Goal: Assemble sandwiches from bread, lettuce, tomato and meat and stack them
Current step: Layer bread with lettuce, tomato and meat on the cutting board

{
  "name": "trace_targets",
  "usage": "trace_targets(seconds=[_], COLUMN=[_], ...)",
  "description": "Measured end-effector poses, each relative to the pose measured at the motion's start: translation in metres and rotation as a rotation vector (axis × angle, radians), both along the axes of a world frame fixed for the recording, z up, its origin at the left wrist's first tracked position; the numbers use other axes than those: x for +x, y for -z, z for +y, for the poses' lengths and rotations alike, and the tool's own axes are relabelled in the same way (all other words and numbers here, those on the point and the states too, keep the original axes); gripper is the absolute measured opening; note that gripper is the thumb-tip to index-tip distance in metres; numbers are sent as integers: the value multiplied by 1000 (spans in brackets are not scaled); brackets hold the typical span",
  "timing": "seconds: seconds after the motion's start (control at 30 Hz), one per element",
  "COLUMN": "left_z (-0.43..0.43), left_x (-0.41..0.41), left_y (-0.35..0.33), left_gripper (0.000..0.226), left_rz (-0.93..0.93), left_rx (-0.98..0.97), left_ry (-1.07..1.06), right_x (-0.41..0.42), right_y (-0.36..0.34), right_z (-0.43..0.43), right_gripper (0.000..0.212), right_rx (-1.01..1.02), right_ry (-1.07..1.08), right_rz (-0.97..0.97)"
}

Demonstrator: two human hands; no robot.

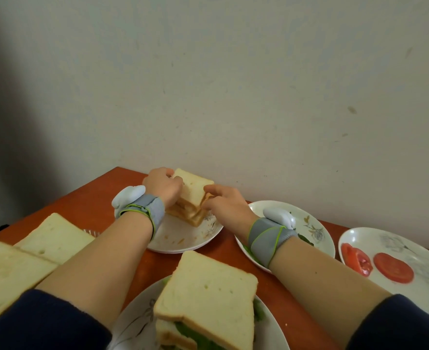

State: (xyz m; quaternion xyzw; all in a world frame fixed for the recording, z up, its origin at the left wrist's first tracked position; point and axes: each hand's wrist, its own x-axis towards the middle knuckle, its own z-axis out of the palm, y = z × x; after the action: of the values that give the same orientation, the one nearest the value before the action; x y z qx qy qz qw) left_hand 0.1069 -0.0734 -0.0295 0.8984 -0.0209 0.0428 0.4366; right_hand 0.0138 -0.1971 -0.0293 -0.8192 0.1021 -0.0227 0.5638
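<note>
Already a finished stack sits near, while both hands, left and right, grip a far sandwich; tomato slices remain.

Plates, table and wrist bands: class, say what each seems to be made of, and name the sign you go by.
Plates: likely glazed ceramic; white, glossy, with printed flowers. Table: reddish-brown with a smooth, dull sheen; wood or laminate, unclear which. Wrist bands: grey stretch fabric with green edging, each carrying a smooth white part, probably plastic.

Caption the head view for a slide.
Both hands, left and right, grip a sandwich over the far plate.
</note>
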Motion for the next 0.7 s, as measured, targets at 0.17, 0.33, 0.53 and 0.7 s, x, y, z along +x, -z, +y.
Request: trace_targets(seconds=[0.17, 0.33, 0.53, 0.7], left_z=[-1, -6, -18, -34], left_x=[-29, -73, -158, -236], left_y=[-20, -42, -52, -50], left_gripper=[40, 39, 37, 13], left_rz=[-58, -80, -103, -124], left_rx=[-113, -163, -157, -136], left_ry=[-4, 39, 151, 290], right_x=[-24, -64, -147, -221], right_y=[-21, -42, -55, -52], right_z=[-2, -12, -33, -49], right_gripper=[52, 47, 39, 35], right_rx=[80, 74, 18, -39], right_ry=[64, 140, 246, 341], right_rz=[-29, -69, -98, -111])
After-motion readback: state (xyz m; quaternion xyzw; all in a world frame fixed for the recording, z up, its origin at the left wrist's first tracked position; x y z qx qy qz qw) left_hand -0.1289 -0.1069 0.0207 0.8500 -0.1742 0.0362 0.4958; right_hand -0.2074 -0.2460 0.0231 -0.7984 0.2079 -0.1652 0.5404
